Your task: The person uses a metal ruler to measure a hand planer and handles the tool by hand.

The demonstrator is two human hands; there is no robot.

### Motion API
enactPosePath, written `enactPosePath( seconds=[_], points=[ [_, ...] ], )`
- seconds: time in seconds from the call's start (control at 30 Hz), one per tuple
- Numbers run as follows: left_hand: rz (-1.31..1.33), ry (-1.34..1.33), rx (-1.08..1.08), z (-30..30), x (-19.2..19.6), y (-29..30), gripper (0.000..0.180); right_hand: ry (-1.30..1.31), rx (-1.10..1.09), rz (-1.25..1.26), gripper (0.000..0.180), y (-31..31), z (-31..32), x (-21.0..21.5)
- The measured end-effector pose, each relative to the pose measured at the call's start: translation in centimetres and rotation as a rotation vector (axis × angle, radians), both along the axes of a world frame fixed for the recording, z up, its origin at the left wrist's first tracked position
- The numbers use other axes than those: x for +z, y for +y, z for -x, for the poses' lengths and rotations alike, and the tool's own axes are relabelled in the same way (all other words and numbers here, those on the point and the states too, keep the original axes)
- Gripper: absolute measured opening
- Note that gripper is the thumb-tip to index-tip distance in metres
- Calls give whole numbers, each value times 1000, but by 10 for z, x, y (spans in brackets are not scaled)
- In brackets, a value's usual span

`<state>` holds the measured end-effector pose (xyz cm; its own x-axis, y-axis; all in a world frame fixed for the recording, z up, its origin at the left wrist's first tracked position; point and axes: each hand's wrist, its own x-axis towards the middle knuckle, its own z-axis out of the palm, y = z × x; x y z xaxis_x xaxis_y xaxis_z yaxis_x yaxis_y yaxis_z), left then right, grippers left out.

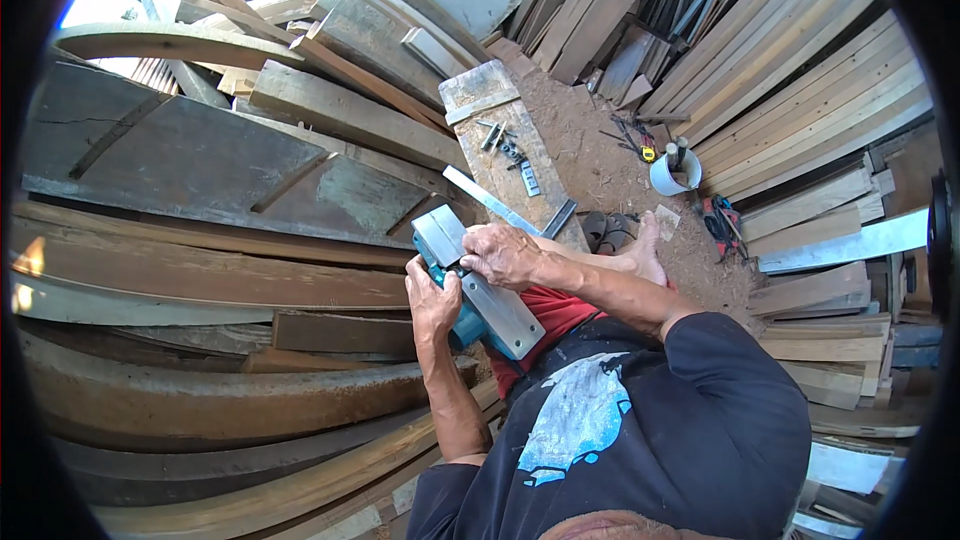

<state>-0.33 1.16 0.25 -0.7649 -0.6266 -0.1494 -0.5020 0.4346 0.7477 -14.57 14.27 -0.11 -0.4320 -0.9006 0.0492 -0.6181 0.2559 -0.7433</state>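
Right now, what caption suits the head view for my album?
Left hand holds an upturned teal planer, right hand at its metal sole.

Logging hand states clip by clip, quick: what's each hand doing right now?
Left hand: closed on the side of the teal planer.
Right hand: fingers curled at its metal sole; whether they pinch anything cannot be told.

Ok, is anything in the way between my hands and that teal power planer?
Nothing visible is: your left hand grips the power planer by its teal body, and your right hand meets it at the gap between its metal plates. The wooden board with small tools lies beyond them.
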Motion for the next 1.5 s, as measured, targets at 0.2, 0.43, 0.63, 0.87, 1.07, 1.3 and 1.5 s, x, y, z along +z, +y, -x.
enactPosePath(
  seconds=[0.2,0.43,0.63,0.87,1.07,1.3,1.5],
  points=[
    [15,9,-4,3,2,3,56,117,-38,182,27,0,-10,-16],
    [31,14,15,3,6,4,54,-23,-77,216,29,6,-8,-9],
    [65,-11,3,6,3,4,54,6,-26,143,25,5,-8,-4],
    [54,-39,12,5,6,6,55,-9,-118,231,23,3,-10,-11],
    [62,-30,2,3,3,5,55,74,-123,134,24,0,-13,-5],
    [89,-16,19,4,5,6,52,32,-72,308,25,1,-14,-12],
    [73,-12,10,2,-4,1,56,-50,-13,209,19,6,-10,-1]
  ],
)
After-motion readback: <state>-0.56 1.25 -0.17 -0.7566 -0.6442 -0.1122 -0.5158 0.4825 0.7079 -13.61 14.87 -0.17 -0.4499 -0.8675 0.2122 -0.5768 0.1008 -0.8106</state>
